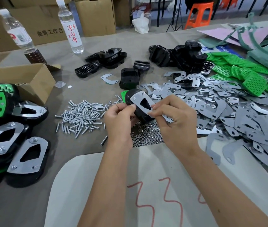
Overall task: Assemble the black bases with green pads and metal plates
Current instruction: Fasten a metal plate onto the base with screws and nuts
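Near the middle of the table (171, 38), above a patch of small nuts (146, 135), both hands hold one black base (142, 114) with a metal plate (142, 101) lying on its upturned face. The left hand (120, 118) curls round the base's left side, thumb pressed against the plate's edge. The right hand (174, 118) pinches the plate's right edge between thumb and forefinger, the other fingers curled below. A screw tip shows through the plate's far end. A sliver of green pad (123, 95) shows behind the base.

Left of the hands lies a loose pile of screws (82, 115). Along the left edge sit finished assemblies (26, 154), black bases with plates bolted on and green pads showing. Behind them stands an open cardboard box (31, 79). Two water bottles (70, 27) stand toward the far left corner. More bare black bases (177, 54) cluster toward the far edge. A broad heap of metal plates (228, 112) covers the right side, and green pads (244, 74) are piled beyond it toward the far right corner. A white sheet (113, 194) with red marks lies at the near edge under the forearms.
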{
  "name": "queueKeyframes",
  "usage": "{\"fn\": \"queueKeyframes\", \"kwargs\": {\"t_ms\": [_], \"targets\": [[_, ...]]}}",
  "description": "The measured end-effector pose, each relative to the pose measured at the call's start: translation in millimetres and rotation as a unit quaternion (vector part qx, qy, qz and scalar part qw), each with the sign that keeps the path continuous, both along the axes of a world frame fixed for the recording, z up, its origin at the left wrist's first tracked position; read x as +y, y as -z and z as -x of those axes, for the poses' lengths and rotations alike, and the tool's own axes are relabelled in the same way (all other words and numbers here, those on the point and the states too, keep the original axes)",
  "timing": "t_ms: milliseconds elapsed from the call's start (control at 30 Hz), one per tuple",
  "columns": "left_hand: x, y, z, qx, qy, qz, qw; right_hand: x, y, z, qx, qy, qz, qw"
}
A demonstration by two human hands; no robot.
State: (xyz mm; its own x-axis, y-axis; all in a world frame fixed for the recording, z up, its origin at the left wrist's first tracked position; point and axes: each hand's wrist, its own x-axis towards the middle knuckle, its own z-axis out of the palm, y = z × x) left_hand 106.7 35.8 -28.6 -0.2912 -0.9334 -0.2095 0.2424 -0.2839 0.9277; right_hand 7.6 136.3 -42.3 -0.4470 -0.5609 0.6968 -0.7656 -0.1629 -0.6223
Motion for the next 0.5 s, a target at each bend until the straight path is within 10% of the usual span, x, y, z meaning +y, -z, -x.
{"fn": "queueKeyframes", "kwargs": {"t_ms": [500], "targets": [[3.2, -1.1, -0.2, 0.009, -0.057, -0.009, 0.998, -0.2, -2.5, 7.5, 0.019, -0.021, -0.029, 0.999]]}}
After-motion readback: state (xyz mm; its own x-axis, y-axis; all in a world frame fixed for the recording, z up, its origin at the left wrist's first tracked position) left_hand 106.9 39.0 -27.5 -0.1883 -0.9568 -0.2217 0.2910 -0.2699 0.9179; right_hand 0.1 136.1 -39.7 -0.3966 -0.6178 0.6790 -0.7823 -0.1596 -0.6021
